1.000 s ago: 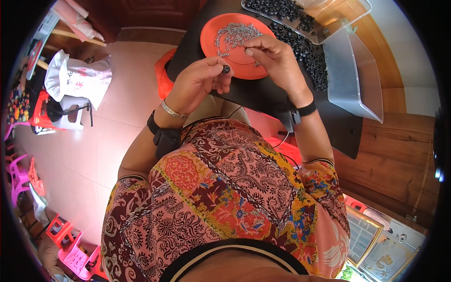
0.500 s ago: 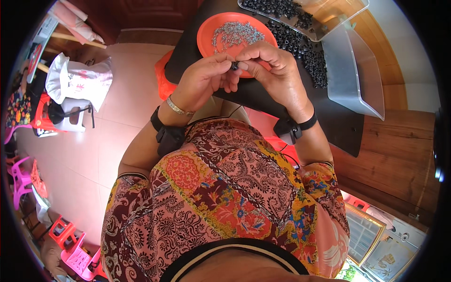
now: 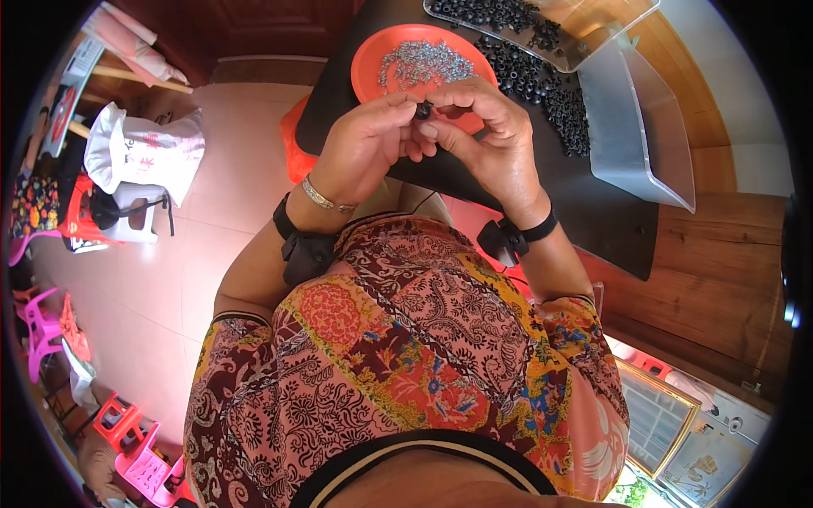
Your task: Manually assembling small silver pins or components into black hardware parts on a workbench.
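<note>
A small round black part [image 3: 424, 110] is pinched in the fingertips of my left hand [image 3: 366, 137], whose other fingers curl beneath it. Facing it, my right hand [image 3: 500, 131] has its bent index finger at the part's far side and its thumb just below, closed in around the same piece. The fingers partly cover the part, so its details cannot be made out. Directly beyond my hands lies a round red plate [image 3: 366, 74] bearing a heap of small silvery metal pieces, apparently screws [image 3: 423, 63].
The black tabletop [image 3: 584, 199] carries a spread of loose black parts [image 3: 542, 93] right of the plate. A clear bin with more black parts [image 3: 491, 13] stands at the back, beside a translucent tray wall [image 3: 635, 127]. Plastic stools [image 3: 118, 419] and a white sack [image 3: 148, 148] are at the left.
My right thumb has slid off the black part and down, while the index finger has stayed near its far side. My right wrist has shifted slightly left. The left hand keeps its pinch.
</note>
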`<action>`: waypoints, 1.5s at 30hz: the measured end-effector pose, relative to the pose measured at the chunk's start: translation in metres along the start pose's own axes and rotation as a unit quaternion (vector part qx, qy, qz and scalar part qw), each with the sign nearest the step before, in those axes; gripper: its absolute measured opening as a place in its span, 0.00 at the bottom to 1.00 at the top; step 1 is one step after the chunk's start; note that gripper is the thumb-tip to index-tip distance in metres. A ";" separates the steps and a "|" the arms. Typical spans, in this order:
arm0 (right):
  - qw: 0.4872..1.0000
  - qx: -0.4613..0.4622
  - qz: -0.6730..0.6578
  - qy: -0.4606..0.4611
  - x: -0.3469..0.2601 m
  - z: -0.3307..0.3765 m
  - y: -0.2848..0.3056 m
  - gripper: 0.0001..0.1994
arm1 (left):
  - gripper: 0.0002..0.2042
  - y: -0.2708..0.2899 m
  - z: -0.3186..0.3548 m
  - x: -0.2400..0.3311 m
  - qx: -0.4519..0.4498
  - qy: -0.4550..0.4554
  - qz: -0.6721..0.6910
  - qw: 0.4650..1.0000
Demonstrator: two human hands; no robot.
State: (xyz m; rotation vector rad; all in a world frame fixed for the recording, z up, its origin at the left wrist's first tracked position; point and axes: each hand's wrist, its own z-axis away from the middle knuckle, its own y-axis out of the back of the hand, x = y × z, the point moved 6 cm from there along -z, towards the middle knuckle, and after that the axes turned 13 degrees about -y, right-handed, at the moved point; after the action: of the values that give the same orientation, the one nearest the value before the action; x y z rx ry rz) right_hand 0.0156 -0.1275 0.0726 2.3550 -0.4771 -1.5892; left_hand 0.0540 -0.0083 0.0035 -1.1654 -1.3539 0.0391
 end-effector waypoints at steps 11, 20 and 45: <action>0.999 0.040 -0.004 -0.001 0.008 0.010 0.001 0.17 | 0.15 -0.004 -0.002 -0.003 -0.013 -0.003 0.010 1.000; 0.993 0.093 0.048 0.045 0.004 0.012 0.007 0.07 | 0.13 -0.007 -0.004 -0.006 -0.022 -0.006 -0.016 1.000; 0.940 0.181 0.254 0.136 0.004 0.023 -0.006 0.15 | 0.07 -0.017 -0.005 -0.026 0.090 -0.027 0.093 0.991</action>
State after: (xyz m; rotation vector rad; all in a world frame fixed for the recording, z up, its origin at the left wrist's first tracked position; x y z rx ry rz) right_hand -0.0037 -0.1239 0.0587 2.3685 -1.2779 -0.9893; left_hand 0.0401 -0.0352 -0.0033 -1.1405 -1.2582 0.3233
